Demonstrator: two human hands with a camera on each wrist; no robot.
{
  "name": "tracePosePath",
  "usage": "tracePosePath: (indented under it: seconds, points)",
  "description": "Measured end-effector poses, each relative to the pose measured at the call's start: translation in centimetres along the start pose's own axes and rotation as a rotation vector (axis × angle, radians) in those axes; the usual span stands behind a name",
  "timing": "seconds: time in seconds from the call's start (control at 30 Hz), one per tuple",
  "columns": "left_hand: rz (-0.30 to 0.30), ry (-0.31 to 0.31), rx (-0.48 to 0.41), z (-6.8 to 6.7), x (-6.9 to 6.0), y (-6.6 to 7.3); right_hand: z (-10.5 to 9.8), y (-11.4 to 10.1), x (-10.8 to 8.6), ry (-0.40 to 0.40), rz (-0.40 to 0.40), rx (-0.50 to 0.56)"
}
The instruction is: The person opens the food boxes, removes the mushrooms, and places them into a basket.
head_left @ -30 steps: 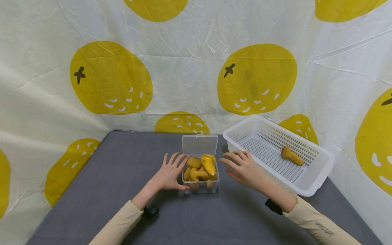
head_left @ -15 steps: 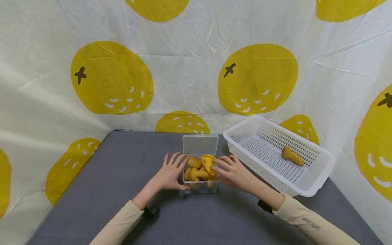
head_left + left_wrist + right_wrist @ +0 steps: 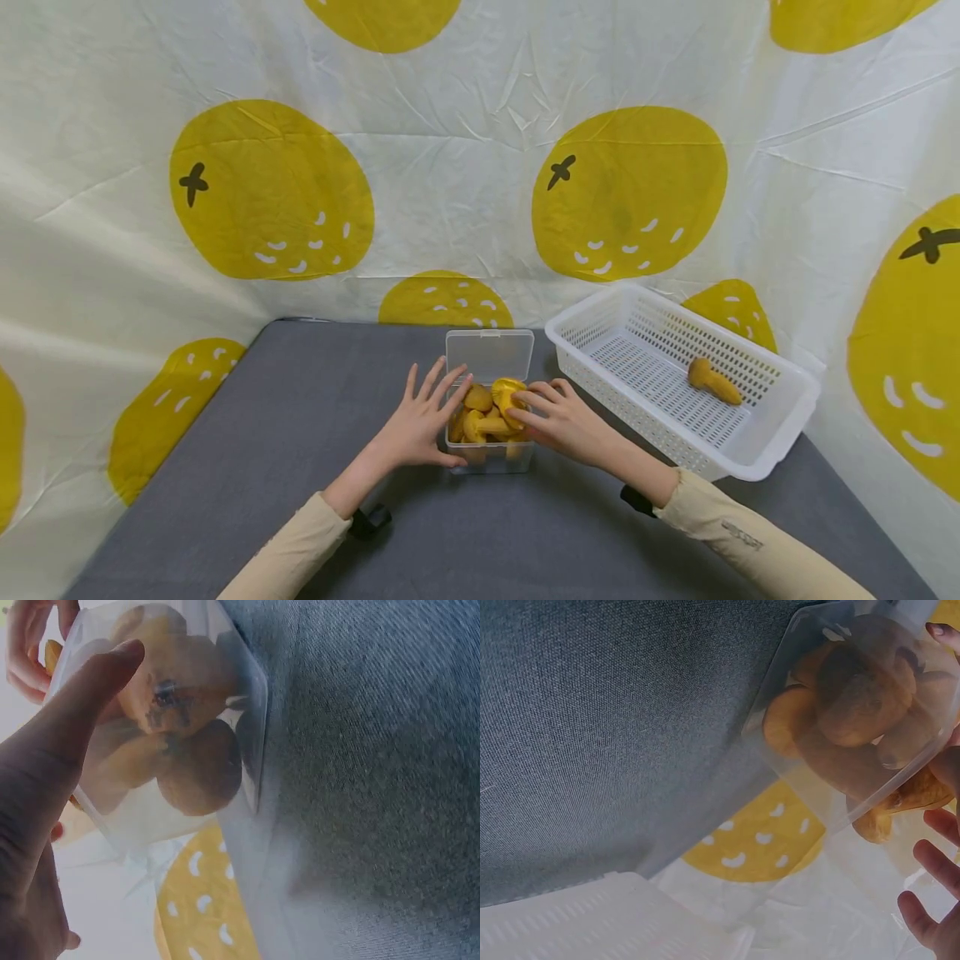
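- Your left grip (image 3: 415, 429) looks loose: its fingers are spread around the left side of the box (image 3: 491, 444), thumb by the front corner. That likely keeps the box from sliding.
- Your right grip (image 3: 568, 421) has bent fingers touching the top mushroom (image 3: 508, 390) at the box's right side. I cannot tell if they pinch it or just press.
- The box sits toward the back edge of the desk (image 3: 345, 367). Its pile of mushrooms (image 3: 487, 426) pokes over the rim.
- The lid (image 3: 490, 354) stands up behind, out of your fingers' way.
- Near the desk's back right corner, a white basket (image 3: 645, 414) holds a lone mushroom (image 3: 712, 381). Its side stands close to your right arm (image 3: 647, 468).
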State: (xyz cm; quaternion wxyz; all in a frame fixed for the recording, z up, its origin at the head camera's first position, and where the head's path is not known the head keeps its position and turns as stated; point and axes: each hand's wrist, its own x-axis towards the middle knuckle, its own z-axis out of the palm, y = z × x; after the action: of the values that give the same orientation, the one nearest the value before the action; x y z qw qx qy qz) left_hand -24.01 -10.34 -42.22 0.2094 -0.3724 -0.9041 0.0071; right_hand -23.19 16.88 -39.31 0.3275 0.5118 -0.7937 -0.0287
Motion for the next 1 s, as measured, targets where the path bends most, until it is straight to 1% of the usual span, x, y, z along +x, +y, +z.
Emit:
tracePosePath:
  seconds: [0.07,0.17,0.33,0.43,0.57,0.7,0.87,1.0]
  points:
    - [0.021,0.031,0.02,0.0,0.1,0.0,0.1,0.0,0.1,-0.005,0.005,0.001]
    - [0.031,0.061,0.043,0.1,0.2,0.0,0.3,0.1,0.2,-0.001,0.003,0.0]
    - [0.032,0.07,0.062,0.2,0.2,0.0,0.5,0.1,0.3,0.009,-0.001,-0.004]
    - [0.043,0.075,0.064,0.2,0.3,0.0,0.6,0.0,0.3,0.003,0.006,0.001]
    - [0.053,0.066,0.075,0.3,0.3,0.0,0.8,0.1,0.3,0.004,0.006,0.002]
    - [0.049,0.05,0.079,0.4,0.4,-0.1,1.0,0.2,0.3,0.017,-0.009,-0.015]
    - [0.052,0.047,0.046,0.6,0.4,0.0,1.2,0.3,0.2,0.039,-0.038,-0.048]
    - [0.042,0.022,0.027,0.6,0.4,0.1,1.2,0.3,0.0,0.049,-0.064,-0.078]
